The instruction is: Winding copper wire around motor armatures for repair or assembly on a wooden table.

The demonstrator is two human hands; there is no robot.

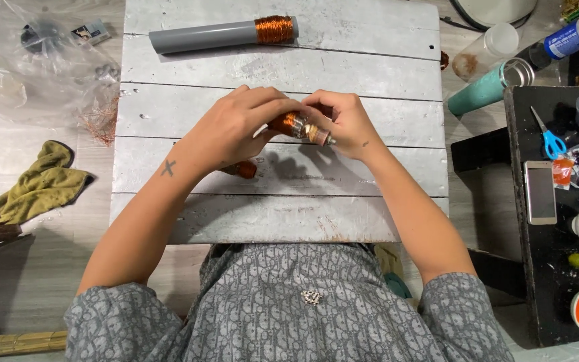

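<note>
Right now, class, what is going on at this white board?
A person in a grey patterned shirt holds a small spool wound with copper wire over a white plank board. The left hand grips its copper-wound end and the right hand its silvery end. A second small copper piece lies on the board under the left wrist. At the far edge rests a grey tube with copper wire wound on one end. An olive cloth lies on the floor to the left.
</note>
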